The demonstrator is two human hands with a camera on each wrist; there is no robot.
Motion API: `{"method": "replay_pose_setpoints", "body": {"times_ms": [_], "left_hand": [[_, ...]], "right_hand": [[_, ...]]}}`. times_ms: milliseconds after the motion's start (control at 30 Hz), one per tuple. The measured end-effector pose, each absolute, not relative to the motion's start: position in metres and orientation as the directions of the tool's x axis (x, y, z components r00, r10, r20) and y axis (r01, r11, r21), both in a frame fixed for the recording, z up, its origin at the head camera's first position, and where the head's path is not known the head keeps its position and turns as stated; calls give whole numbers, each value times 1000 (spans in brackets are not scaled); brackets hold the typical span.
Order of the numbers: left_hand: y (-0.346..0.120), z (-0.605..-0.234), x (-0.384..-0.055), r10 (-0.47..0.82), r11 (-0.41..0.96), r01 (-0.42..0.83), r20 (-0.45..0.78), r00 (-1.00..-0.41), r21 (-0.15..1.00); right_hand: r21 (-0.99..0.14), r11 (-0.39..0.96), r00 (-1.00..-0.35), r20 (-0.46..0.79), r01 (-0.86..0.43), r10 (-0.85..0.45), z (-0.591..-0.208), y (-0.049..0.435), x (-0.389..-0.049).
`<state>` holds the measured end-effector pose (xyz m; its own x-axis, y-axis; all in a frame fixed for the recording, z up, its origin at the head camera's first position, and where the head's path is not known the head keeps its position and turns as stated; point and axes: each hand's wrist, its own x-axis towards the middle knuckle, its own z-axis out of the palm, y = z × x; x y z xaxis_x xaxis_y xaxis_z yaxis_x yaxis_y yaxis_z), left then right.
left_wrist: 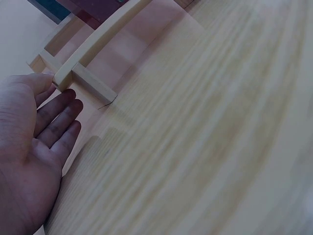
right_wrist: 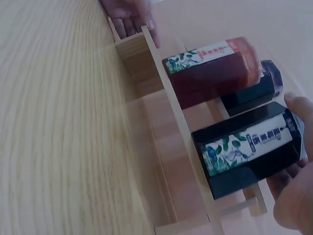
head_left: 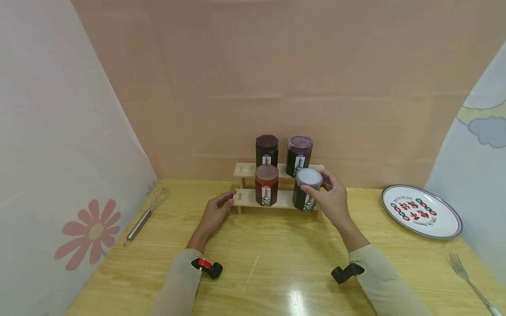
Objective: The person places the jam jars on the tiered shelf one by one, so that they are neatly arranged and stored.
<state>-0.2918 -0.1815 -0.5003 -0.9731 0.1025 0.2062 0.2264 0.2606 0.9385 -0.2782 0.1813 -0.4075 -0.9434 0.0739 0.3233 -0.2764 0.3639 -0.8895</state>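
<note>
On the lower step of a two-step wooden rack [head_left: 285, 198] stands a dark eight-sided jar [right_wrist: 252, 149] with a pale lid. My right hand [head_left: 333, 197] grips it near the lid, thumb in front and fingers behind. Beside it on that step is a reddish jar [head_left: 266, 186]. Two more dark jars, one with a dark lid [head_left: 267, 147] and one with a purple lid [head_left: 299, 153], stand on the upper step. At the rack's left end, my left hand [left_wrist: 34, 132] touches the lower board's tip, its fingers loosely extended.
A wire whisk [head_left: 144, 218] lies at the table's left. To the right are a white plate [head_left: 422, 211] with red lettering and a fork [head_left: 468, 278]. A tan backdrop [head_left: 276, 87] rises behind the rack, with pale printed panels at both sides.
</note>
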Motion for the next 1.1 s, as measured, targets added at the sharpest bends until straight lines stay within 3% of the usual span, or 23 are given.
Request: {"method": "replay_pose_setpoints", "body": {"times_ms": [300,633,1100], "left_hand": [[-183,-499,-293,107,273,232,210,-972,934],[-183,-499,-292,107,270,230,208,-972,935],[-182,-497,-292,112,282,240,217,-970,929]], "right_hand": [[-914,166,-926,348,-369,-144,-412,206,-275],[-924,93,-925,359,-370,-122,-425,210,-282],[-916,111,-923,379,-385,-70,-425,193,-286]]}}
